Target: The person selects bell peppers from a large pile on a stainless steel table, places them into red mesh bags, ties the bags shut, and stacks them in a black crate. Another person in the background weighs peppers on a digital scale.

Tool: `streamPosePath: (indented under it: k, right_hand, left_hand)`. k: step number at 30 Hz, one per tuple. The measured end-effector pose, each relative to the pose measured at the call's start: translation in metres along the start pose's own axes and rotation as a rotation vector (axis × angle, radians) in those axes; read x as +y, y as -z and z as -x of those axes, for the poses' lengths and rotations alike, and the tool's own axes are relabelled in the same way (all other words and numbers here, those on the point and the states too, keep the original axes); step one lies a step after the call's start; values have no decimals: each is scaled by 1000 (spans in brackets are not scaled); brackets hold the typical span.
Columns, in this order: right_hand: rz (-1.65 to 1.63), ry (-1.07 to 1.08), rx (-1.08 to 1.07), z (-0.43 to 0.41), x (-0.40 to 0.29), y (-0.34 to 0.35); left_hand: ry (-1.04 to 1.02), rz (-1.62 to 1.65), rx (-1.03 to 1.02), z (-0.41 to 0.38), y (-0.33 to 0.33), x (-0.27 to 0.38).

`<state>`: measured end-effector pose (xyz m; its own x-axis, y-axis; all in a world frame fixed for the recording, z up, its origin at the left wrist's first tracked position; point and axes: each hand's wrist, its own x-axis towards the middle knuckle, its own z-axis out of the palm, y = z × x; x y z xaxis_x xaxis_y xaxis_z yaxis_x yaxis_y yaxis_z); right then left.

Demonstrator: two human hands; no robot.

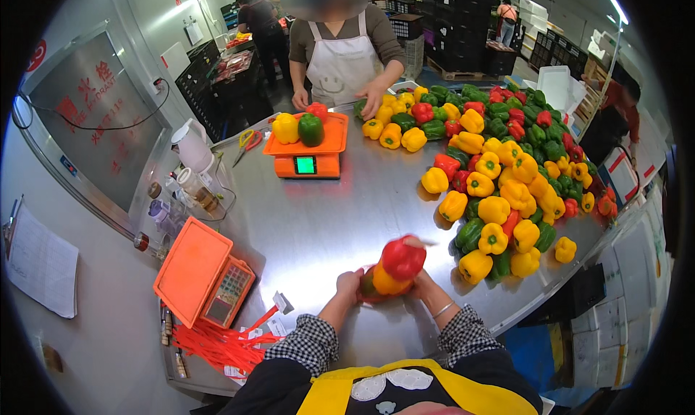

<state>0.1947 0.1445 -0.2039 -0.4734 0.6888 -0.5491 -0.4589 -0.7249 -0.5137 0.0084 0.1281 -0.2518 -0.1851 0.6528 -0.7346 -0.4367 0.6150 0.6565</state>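
Observation:
Between my hands, just above the metal table (282,219), is an upright group of bell peppers: a red bell pepper (404,258) on top, a yellow-orange bell pepper (388,282) below it and a dark green one (369,283) at the left. My left hand (349,286) grips the group's left side, while my right hand (421,283) supports the right side, its fingers partly hidden behind the peppers. Reddish material shows around the lower part; whether it is netting is unclear. A pale blurred streak crosses the top of the red pepper.
A large heap of loose bell peppers (505,192) covers the right side. Opposite stands a co-worker (345,51) by an orange scale (308,162) bearing three peppers. Left are another orange scale (193,271), red net strips with tags (222,342), scissors (247,143), bottles (198,190) and a kettle (193,146).

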Motion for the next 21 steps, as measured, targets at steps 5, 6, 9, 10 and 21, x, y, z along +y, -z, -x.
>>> streamPosePath:
  k: [5, 6, 9, 10, 21]
  right_hand:
    - [749, 126, 241, -29, 47, 45]
    - [700, 152, 304, -20, 42, 24]
    - [595, 171, 330, -8, 46, 6]
    - [516, 148, 300, -10, 47, 7]
    - [542, 348, -245, 23, -2, -47]
  left_hand:
    - [-171, -153, 28, -24, 22, -37]
    - [-239, -356, 84, -10, 18, -27]
    - [-267, -450, 69, 11, 14, -20]
    - [-214, -204, -29, 13, 15, -24]
    - [-816, -372, -321, 119, 27, 64]
